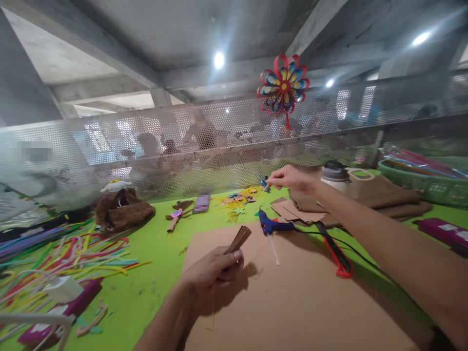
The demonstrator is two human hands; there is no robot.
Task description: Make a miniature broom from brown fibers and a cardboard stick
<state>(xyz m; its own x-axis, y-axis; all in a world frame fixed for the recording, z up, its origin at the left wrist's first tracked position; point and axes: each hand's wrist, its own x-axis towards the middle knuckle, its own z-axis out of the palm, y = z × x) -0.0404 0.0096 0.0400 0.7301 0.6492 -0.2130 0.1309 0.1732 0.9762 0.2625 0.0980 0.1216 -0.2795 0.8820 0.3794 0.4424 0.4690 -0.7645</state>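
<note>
Folded brown paper [239, 239] is pinched in my left hand [219, 268], held above a large tan board [292, 302]. My right hand [288, 177] reaches to the far side, its fingers pressed together beside a small blue figure [263, 184]; whatever they hold, if anything, is too small to make out. Between the hands, a blue glue gun [272, 225] lies on the board's far edge with a clear stick at it. Yellow shreds and small cut shapes [239, 199] are scattered left of my right hand.
Colourful strips [84, 253], a magenta power strip [78, 300] and a brown furry bag [122, 209] lie left. At right are a red-black cutter [338, 258], brown cloth [387, 195], a lidded container [334, 173] and a green basket [413, 180]. A perforated screen [175, 151] stands behind.
</note>
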